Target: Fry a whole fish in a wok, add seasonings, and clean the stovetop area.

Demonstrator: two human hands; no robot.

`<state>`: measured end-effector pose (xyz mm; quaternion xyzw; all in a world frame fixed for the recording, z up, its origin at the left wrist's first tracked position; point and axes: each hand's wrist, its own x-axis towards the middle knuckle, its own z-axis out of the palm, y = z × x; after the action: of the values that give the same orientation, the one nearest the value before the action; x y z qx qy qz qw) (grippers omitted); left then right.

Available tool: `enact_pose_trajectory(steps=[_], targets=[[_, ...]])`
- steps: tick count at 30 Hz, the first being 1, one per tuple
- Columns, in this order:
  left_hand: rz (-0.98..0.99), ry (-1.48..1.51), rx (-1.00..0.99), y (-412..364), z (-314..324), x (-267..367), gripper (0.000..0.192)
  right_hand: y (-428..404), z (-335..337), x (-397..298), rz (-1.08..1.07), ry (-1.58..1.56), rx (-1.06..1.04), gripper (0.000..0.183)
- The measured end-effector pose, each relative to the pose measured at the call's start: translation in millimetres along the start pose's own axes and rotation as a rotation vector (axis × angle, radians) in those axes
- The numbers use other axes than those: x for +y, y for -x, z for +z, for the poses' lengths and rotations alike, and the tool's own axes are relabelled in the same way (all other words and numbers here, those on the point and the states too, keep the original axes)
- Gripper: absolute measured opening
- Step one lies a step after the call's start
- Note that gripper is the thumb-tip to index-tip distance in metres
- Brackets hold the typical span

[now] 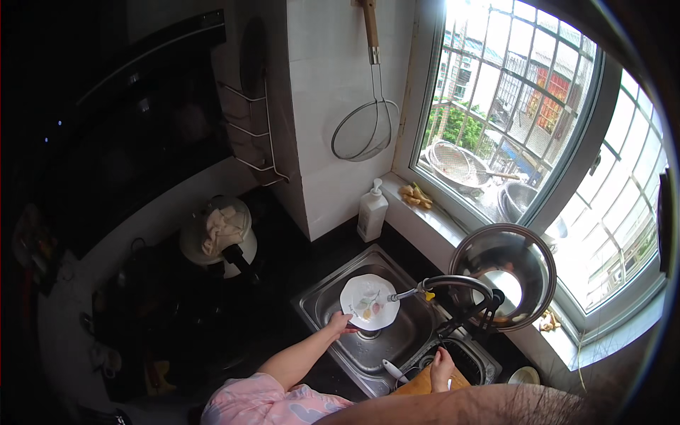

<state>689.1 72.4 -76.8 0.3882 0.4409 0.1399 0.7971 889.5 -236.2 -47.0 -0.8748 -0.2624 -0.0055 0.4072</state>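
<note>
My left hand (342,325) grips the lower left edge of a white plate (366,297) with a scalloped rim and a printed leaf pattern. The plate is held tilted over the larger basin of a stainless steel sink (406,340), above its drain. Just over the plate's right side hangs the end of the faucet spout (406,295), which has a yellow tie on it. My right hand (441,369) is above a wooden cutting board (411,383), its fingertips by the lower end of a black lever-like part (454,323). Whether they hold it is unclear.
A large steel basin (462,260) leans against the windowsill behind the faucet. A white pump bottle (373,212) stands at the sink's back corner. Ginger (415,196) lies on the sill. A wire strainer (366,133) hangs on the wall. A pot with a cloth (223,231) sits left.
</note>
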Motion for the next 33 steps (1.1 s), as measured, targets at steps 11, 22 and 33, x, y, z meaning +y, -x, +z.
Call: enact_pose_trajectory(steps=[11,22,33], targets=[[-0.048,0.006,0.011,41,-44,-10,0.029,-34,-13,-8,0.035,0.095,0.095,0.015],[0.189,0.213,0.071,263,-161,41,0.034,49,44,-182,-0.186,-0.265,-0.376,0.019],[0.574,0.223,0.587,545,-380,119,0.034,304,264,-562,-1.207,-0.415,-0.79,0.035]])
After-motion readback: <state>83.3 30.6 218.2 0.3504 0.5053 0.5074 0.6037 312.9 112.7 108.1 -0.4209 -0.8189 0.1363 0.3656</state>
